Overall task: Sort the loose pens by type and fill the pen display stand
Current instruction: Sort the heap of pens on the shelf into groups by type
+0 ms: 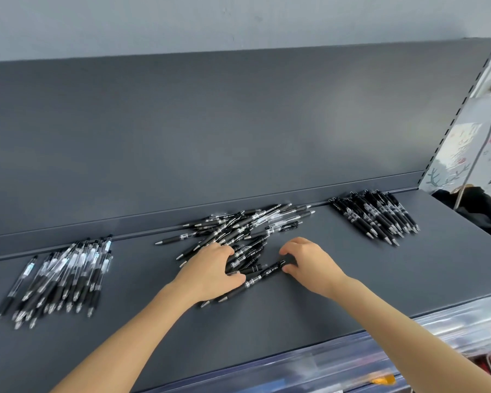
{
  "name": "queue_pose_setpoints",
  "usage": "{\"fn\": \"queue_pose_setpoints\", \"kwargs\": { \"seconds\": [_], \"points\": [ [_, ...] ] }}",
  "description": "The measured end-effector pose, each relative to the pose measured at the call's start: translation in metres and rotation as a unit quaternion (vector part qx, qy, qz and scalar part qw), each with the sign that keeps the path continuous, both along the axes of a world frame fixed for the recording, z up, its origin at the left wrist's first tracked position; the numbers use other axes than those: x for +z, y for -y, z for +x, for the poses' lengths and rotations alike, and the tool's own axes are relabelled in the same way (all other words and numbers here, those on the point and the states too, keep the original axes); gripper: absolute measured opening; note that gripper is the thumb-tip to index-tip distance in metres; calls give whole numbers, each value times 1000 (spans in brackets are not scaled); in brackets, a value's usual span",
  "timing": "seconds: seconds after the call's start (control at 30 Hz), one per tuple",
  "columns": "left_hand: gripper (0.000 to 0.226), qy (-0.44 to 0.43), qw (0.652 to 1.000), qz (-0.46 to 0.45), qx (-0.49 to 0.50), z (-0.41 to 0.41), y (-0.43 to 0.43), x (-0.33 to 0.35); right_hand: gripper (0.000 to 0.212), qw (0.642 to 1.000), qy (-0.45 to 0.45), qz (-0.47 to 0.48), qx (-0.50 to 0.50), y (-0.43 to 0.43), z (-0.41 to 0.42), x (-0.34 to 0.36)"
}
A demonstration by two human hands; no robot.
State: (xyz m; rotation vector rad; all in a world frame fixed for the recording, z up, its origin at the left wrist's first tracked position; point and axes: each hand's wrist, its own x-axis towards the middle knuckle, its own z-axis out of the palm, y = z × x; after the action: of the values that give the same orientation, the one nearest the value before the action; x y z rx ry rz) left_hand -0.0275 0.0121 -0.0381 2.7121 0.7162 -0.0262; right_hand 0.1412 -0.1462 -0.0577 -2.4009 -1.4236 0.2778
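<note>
Pens lie in three groups along a dark grey shelf [352, 279], all close to its raised back panel [210, 123]. At the left end sits the clear-barrelled group [60, 276], the pens lying roughly parallel with their tips pointing toward the front edge. At the right end is the black-barrelled group [377, 217], also roughly parallel and slanted, with tips toward the front right. Between the two, well apart from both, is the mixed pile [238, 222], where clear and black pens cross one another at many angles.

Both hands work at the near edge of that mixed pile. The left hand [210, 268] lies palm down with its fingers curled over a handful of black pens [248, 260] and its thumb tucked against them from the near side; metal tips stick out beneath the wrist. The right hand [309, 262] is just beside it, with thumb and curled fingers pinching the clip end of a single black pen [262, 275], which lies slanted on the shelf with its tip pointing toward the left forearm.

A pale wall [182, 21] rises behind the panel. A clear plastic rail [352, 350] runs along the front of the shelf. Past the right end are a dark bundle of cloth [476, 205] and a decorated board [465, 143], both blurred.
</note>
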Motion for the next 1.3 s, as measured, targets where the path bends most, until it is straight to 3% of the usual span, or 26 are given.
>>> {"fn": "queue_pose_setpoints", "kwargs": {
  "seconds": [0.13,0.5,0.77,0.87,1.0,1.13,1.3],
  "points": [
    [68,-32,999,6,-3,5,7,0,37,999,-17,5,-32,2,4,-2],
    [21,-92,995,48,-8,37,15,0,28,989,-84,63,-100,6,8,-1],
    [20,-18,999,0,39,29,-3,0,26,990,-88,48,-96,3,12,2],
    [25,31,993,-39,105,16,-24,3,29,996,-50,38,-63,-5,3,2],
    [16,93,975,-71,191,-4,-51,5,35,998,27,6,60,-34,-27,-4],
    [12,101,964,-93,229,-24,-67,5,53,982,96,-25,160,-74,-55,-1],
    [17,130,949,-123,258,-38,-70,-1,62,977,95,-81,172,-110,-79,0]
  ]
}}
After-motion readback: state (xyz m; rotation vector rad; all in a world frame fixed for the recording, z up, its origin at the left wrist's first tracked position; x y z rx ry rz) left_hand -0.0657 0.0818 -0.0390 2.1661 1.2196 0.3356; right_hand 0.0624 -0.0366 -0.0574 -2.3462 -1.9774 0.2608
